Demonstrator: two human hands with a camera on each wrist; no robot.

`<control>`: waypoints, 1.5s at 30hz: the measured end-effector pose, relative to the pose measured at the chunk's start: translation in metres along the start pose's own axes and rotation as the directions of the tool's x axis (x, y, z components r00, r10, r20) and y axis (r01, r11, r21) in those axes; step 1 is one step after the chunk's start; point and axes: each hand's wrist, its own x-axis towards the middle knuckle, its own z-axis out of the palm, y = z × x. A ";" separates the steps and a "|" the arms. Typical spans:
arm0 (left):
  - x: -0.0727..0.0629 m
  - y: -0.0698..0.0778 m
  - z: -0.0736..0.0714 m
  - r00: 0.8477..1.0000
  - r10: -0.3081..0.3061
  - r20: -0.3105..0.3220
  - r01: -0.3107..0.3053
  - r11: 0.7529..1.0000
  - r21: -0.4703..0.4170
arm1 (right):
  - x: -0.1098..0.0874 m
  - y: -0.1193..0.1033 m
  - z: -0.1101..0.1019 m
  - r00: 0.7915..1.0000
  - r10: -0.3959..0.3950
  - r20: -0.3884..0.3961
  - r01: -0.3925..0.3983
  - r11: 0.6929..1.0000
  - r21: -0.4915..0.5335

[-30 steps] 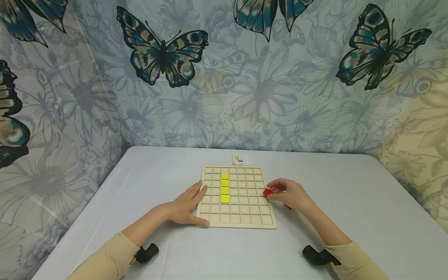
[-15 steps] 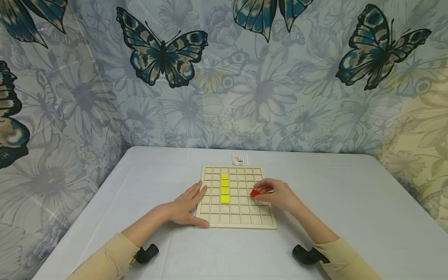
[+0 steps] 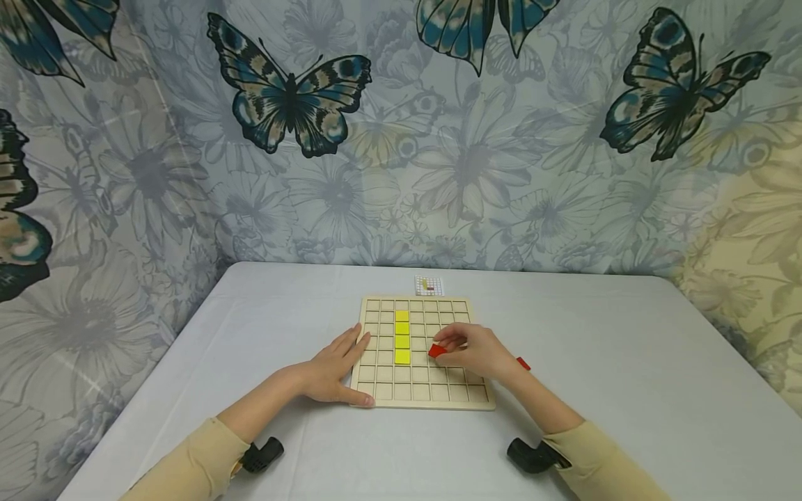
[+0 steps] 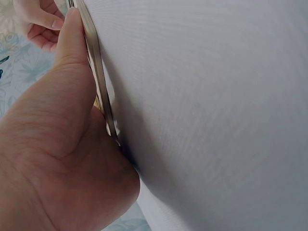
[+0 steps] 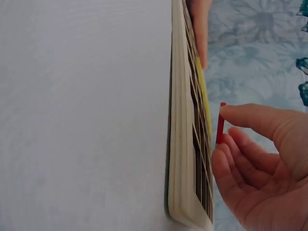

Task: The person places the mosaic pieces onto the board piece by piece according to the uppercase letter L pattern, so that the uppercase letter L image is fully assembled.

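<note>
A pale wooden grid board (image 3: 422, 393) lies on the white table. Down one of its columns runs a row of several yellow square tiles (image 3: 402, 342). My left hand (image 3: 328, 367) rests with spread, straight fingers along the board's left edge, thumb on the near left corner; the left wrist view shows the thumb (image 4: 73, 43) lying along the rim. Over the right half of the board, my right hand (image 3: 474, 350) pinches a red square tile (image 3: 436, 351) between thumb and fingers. Seen edge-on in the right wrist view, the thin red tile (image 5: 221, 122) is held just above the grid.
Another red tile (image 3: 523, 363) lies on the table right of the board, partly behind my right wrist. Beyond the board's far edge is a small printed card (image 3: 429, 285) with a coloured grid. A butterfly-patterned wall covering (image 3: 470, 174) rises behind the table.
My right hand has moved left with the red tile, from the board's right edge to over its grid. The other red tile shows more now. My left hand has stayed in place.
</note>
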 end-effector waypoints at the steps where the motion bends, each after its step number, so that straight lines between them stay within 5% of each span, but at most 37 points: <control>1: 0.000 0.000 0.000 1.000 -0.001 0.001 0.001 1.000 0.000 | 0.001 0.000 0.001 1.000 -0.013 0.005 0.013 1.000 -0.003; 22: 0.003 -0.002 0.002 1.000 0.019 -0.008 -0.019 1.000 -0.012 | 0.009 -0.006 0.021 0.979 -0.195 0.050 0.199 0.975 -0.094; 35: 0.002 -0.001 0.002 1.000 0.019 -0.012 -0.019 1.000 -0.008 | 0.009 -0.007 0.024 0.971 -0.233 0.060 0.238 0.967 -0.092; 45: 0.004 -0.002 0.003 1.000 0.023 -0.010 -0.023 1.000 0.002 | 0.007 -0.009 0.023 0.981 -0.186 0.058 0.190 0.979 -0.078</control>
